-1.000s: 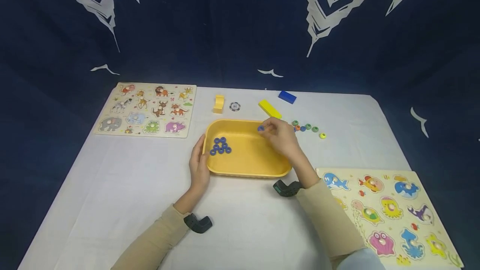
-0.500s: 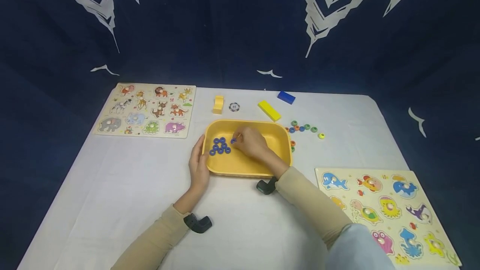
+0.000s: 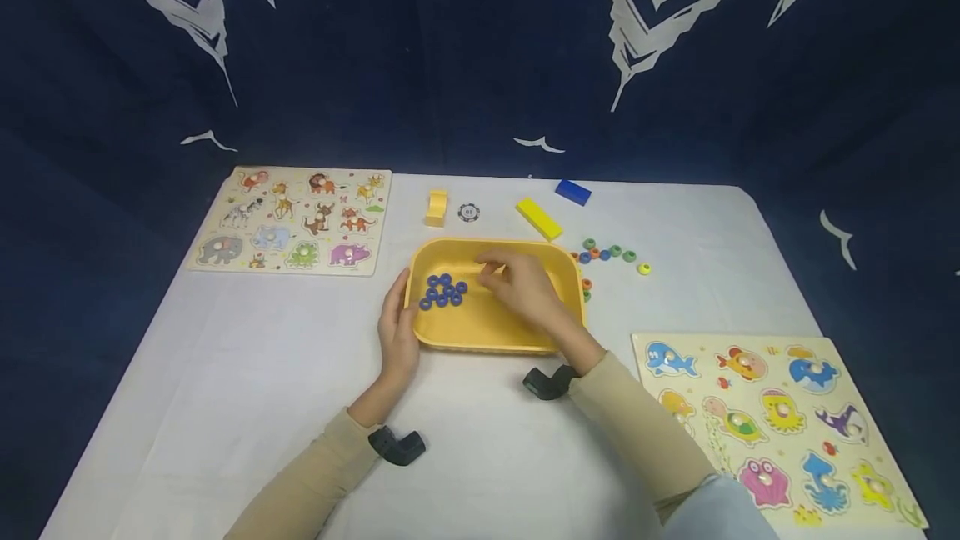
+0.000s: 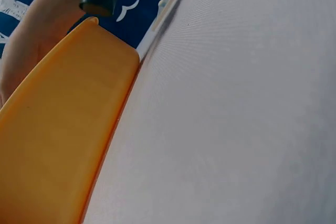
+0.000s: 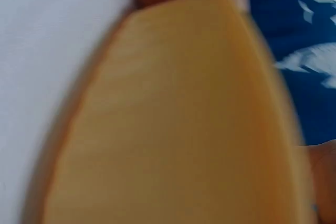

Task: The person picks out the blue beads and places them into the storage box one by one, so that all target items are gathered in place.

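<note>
A yellow tray stands on the table, with several blue ring beads grouped in its left part. My left hand grips the tray's left end, thumb over the rim. Over the middle of the tray is my right hand, its fingers loosely bent with no bead visible between them. In the left wrist view the tray wall fills the left side. The right wrist view is blurred; the tray wall hides most of the right hand.
Loose green, orange and blue beads and a yellow-green bead lie right of the tray. Behind it are a yellow block, a blue block, a chip and an arched block. Animal puzzle left, sea puzzle right.
My right hand carried a blue bead left across the tray and let it go beside the other blue beads. It has since drawn back slightly rightward. The left hand has stayed put.
</note>
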The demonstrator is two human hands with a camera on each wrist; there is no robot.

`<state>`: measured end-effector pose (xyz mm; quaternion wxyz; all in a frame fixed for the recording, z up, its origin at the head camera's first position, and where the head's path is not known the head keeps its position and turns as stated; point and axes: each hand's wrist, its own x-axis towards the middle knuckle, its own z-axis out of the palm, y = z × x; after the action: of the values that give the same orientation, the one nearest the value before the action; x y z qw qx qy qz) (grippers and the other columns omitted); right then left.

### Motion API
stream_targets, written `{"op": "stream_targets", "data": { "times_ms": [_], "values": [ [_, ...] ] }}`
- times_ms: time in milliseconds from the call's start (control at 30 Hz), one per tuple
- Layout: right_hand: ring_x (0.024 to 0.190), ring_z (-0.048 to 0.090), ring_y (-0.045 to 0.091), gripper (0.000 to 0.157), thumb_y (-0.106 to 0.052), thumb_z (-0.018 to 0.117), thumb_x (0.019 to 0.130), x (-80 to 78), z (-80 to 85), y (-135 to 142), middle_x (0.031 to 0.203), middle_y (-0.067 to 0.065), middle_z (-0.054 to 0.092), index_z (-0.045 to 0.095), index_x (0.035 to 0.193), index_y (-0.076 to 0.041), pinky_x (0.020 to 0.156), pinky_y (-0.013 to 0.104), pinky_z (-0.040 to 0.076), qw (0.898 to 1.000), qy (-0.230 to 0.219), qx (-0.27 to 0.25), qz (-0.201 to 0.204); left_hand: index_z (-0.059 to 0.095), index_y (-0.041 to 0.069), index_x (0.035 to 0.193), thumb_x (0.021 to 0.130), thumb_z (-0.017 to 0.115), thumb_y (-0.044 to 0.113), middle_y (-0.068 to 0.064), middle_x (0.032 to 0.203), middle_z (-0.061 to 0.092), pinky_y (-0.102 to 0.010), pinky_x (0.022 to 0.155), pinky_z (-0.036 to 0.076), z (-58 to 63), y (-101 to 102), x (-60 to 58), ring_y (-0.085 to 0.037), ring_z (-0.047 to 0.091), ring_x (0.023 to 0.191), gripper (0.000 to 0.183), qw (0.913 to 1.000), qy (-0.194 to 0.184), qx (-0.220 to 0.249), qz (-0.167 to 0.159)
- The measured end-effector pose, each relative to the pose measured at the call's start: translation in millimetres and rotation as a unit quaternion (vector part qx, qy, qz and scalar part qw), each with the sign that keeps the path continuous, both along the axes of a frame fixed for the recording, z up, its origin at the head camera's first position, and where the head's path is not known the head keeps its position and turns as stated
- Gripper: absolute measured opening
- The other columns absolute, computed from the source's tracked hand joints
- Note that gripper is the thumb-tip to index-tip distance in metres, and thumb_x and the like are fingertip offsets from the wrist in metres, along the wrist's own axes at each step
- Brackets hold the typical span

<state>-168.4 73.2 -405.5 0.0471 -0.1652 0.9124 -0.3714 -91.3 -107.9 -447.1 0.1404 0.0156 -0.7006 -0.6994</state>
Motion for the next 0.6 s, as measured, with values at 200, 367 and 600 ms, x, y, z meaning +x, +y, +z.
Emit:
{"op": "stream_targets", "data": {
  "times_ms": [200, 367, 600],
  "values": [
    [0.063, 0.048, 0.012, 0.027, -0.022, 0.065, 0.080, 3.2, 13.3, 47.0, 0.081, 0.001, 0.064, 0.064, 0.105, -0.013, 0.050, 0.019, 0.040, 0.987, 0.121, -0.068, -0.082, 0.029, -0.001, 0.136, 0.086, 0.031, -0.006, -0.015, 0.142, 0.030, -0.025, 0.110, 0.023, -1.3, -0.1, -1.4, -0.021, 0.026, 0.132, 0.050, 1.0000, 0.003, 0.000, 0.005],
    [0.065, 0.049, 0.016, 0.031, -0.027, 0.063, 0.081, -6.9, 7.2, 91.0, 0.081, 0.005, 0.063, 0.062, 0.110, -0.015, 0.049, 0.022, 0.042, 0.971, 0.133, -0.086, -0.177, 0.029, -0.001, 0.136, 0.087, 0.031, -0.006, -0.016, 0.142, 0.029, -0.024, 0.109, 0.024, -1.4, -0.6, -1.5, -0.020, 0.026, 0.132, 0.050, 1.0000, -0.001, 0.005, 0.003],
    [0.064, 0.051, 0.012, 0.037, -0.051, 0.056, 0.079, -54.4, -74.4, 164.8, 0.086, -0.005, 0.062, 0.054, 0.115, -0.043, 0.041, 0.030, 0.042, 0.945, 0.106, -0.045, -0.306, 0.028, 0.000, 0.136, 0.087, 0.031, -0.006, -0.015, 0.142, 0.028, -0.024, 0.109, 0.024, -4.0, -0.3, -1.9, -0.021, 0.025, 0.132, 0.050, 0.9999, -0.003, 0.010, -0.004]
  ]
}}
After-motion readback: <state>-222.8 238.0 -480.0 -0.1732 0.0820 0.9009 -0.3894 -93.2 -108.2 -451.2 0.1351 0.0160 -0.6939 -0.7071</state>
